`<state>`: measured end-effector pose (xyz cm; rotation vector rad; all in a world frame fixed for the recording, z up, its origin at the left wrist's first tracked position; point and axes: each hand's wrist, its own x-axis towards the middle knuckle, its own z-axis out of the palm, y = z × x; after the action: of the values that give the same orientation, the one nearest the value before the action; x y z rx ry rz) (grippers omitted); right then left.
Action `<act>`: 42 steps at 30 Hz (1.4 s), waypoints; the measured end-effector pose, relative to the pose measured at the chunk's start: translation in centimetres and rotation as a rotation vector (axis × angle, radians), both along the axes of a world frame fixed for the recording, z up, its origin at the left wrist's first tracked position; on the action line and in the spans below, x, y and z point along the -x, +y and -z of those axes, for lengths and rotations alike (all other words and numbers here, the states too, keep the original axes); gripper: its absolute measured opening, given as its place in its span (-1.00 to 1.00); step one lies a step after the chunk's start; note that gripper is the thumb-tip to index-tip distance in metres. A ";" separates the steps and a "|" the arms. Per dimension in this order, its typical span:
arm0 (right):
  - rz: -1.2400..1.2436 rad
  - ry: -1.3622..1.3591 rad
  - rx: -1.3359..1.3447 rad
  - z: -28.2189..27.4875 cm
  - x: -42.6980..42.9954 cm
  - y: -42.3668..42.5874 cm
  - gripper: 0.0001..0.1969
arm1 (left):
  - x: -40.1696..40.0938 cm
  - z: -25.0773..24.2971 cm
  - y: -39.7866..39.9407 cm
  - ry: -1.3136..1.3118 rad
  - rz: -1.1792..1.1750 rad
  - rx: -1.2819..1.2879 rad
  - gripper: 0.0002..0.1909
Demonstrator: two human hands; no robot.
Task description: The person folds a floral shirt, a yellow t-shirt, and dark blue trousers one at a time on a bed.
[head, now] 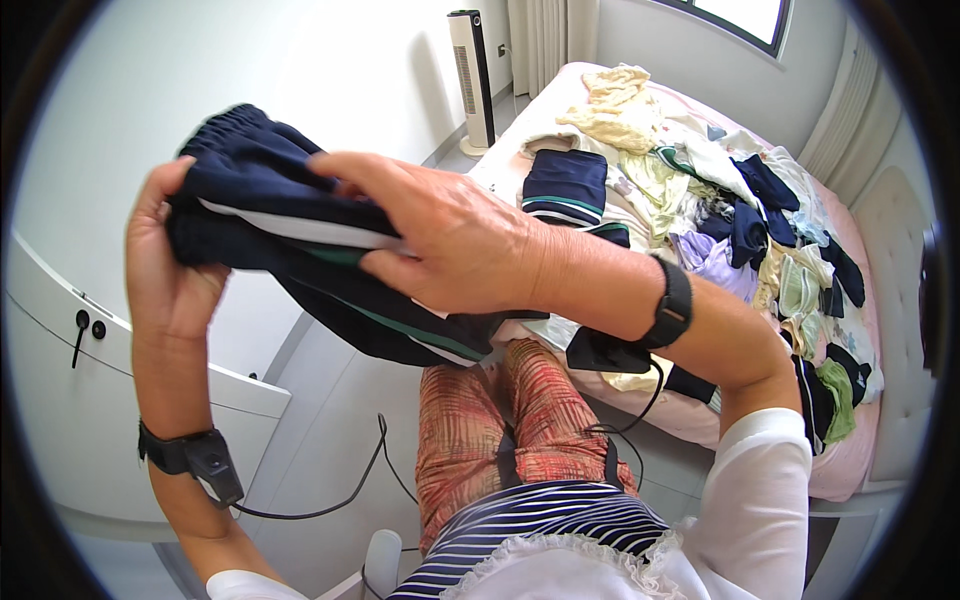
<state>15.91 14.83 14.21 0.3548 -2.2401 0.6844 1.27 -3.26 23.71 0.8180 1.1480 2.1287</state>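
Observation:
A navy garment, seemingly shorts or trousers (pixel 330 285), hangs in the air before me, with white and green side stripes and a gathered elastic waistband at its upper left. My left hand (pixel 169 255) grips the waistband end, thumb in front. Across the middle of the cloth lies my right hand (pixel 457 232), its thumb and fingers pinching the fabric near the white stripe. Part of the right fingers is hidden in the folds. Behind my right forearm, a folded navy garment (pixel 564 182) with green and white bands rests on the bed.
A bed (pixel 832 480) with a pink sheet fills the right side, strewn with loose clothes, among them a purple garment (pixel 716 262) and a cream one (pixel 619 109). A tower fan (pixel 472 82) stands by the wall. Black cables (pixel 322 515) run from my wrist bands. A white door (pixel 97 420) is at left.

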 end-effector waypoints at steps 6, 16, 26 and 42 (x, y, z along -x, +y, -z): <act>0.266 -0.107 -0.092 9.3 -0.5 3.1 -0.69 | 2.9 -4.0 -2.7 -0.042 -0.539 -0.232 -0.86; 0.341 -0.373 -0.289 19.7 0.8 3.0 -0.77 | 1.8 -5.6 -0.5 -0.171 -0.704 -0.264 -0.88; -0.436 -0.563 0.899 16.6 -0.7 2.5 -0.60 | 4.1 -5.8 -0.8 -0.125 -0.660 -0.325 -0.86; 0.961 -0.058 -0.061 12.0 0.7 14.7 -0.93 | 5.5 -7.0 -2.5 -0.089 -0.670 -0.347 -0.82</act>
<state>15.20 29.55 2.23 -0.6945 -2.1428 0.1029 -4.19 -5.80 30.67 0.5059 1.1241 2.9438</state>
